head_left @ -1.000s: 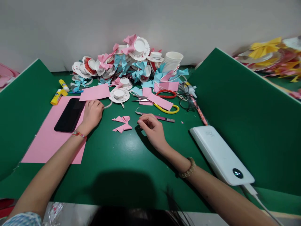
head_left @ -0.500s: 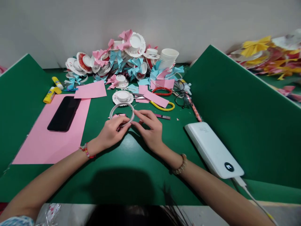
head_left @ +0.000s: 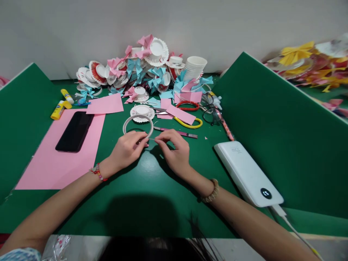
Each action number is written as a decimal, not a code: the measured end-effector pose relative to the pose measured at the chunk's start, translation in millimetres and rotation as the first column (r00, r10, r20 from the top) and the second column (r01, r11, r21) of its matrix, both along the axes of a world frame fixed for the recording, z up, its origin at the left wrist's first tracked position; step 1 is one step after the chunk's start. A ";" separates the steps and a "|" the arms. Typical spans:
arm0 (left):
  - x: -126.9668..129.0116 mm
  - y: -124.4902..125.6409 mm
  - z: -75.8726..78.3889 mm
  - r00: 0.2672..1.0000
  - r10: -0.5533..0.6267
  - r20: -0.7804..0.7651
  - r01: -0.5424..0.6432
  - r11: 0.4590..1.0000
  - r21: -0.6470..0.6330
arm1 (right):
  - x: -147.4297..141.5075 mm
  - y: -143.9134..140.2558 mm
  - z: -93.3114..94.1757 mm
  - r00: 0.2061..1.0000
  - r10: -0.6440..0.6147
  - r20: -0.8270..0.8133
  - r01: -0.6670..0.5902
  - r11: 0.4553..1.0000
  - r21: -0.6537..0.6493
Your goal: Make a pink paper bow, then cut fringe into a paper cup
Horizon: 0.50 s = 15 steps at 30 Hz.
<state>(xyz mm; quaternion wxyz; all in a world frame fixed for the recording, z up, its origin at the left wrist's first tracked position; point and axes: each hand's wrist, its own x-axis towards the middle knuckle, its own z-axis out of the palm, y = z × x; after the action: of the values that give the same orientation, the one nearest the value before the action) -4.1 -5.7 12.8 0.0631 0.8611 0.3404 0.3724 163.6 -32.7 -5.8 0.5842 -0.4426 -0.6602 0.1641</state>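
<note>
My left hand [head_left: 128, 148] is closed on a thin whitish tape roll [head_left: 124, 127], gripping its near edge between thumb and fingers. A short thin strip of tape [head_left: 151, 139] stretches from the roll to my right hand [head_left: 176, 150], whose thumb and forefinger pinch its end. A bit of pink paper shows under my left fingers, mostly hidden. Just behind the roll lies a white paper hat [head_left: 141, 110] with a lacy brim. A pink cutter knife [head_left: 182, 133] lies beyond my right fingertips.
Scissors with red and yellow handles [head_left: 190, 125] lie under pink paper pieces [head_left: 181, 114]. Finished hats with bows [head_left: 157, 49] pile against the wall, beside stacked paper cups [head_left: 195, 65]. A phone [head_left: 74, 131] lies left on pink paper [head_left: 54, 170]; a power bank [head_left: 247, 174] lies right. Green partitions [head_left: 288, 134] flank the table.
The tape roll and my left hand have moved slightly left. My right hand has drawn away from the roll, and a short strip now spans the gap between my hands.
</note>
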 end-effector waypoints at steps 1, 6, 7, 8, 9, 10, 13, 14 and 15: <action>-0.7 0.7 1.2 1.000 0.011 0.002 -0.011 1.000 -0.021 | -0.2 -0.4 0.0 1.000 0.008 0.011 -0.008 1.000 0.000; -0.2 -0.5 9.0 0.999 -0.006 0.043 0.013 0.987 -0.160 | 0.2 0.0 -1.0 0.999 0.006 0.039 -0.008 0.999 0.042; 0.4 -1.4 10.9 0.997 0.004 0.081 0.014 0.975 -0.222 | 0.4 0.1 -1.2 0.998 0.009 0.057 -0.013 0.998 0.060; 1.1 -2.2 13.0 0.992 0.021 0.122 0.016 0.955 -0.295 | 0.6 0.1 -1.3 0.996 0.019 0.083 -0.026 0.996 0.084; 1.7 -2.9 15.1 0.986 0.043 0.162 0.021 0.927 -0.375 | 0.8 0.0 -1.4 0.993 0.034 0.115 -0.047 0.993 0.111; 2.2 -3.4 17.3 0.977 0.069 0.199 0.029 0.892 -0.450 | 1.1 -0.3 -1.3 0.988 0.049 0.150 -0.070 0.988 0.139; 2.8 -3.7 23.8 0.941 0.142 0.306 0.078 0.791 -0.606 | 2.0 -0.9 -0.7 0.969 0.062 0.238 -0.114 0.971 0.212; 2.7 -3.7 25.7 0.926 0.164 0.339 0.096 0.767 -0.634 | 2.3 -0.8 -0.2 0.964 0.056 0.261 -0.118 0.966 0.231; 2.6 -3.7 27.4 0.913 0.181 0.364 0.114 0.745 -0.657 | 2.6 -0.7 0.4 0.959 0.048 0.280 -0.119 0.962 0.244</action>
<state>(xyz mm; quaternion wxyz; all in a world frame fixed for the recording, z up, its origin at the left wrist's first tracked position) -1.4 -9.4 40.2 0.4284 0.6783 0.4456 0.3973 166.2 -33.3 -5.5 0.5333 -0.3525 -0.7680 0.0389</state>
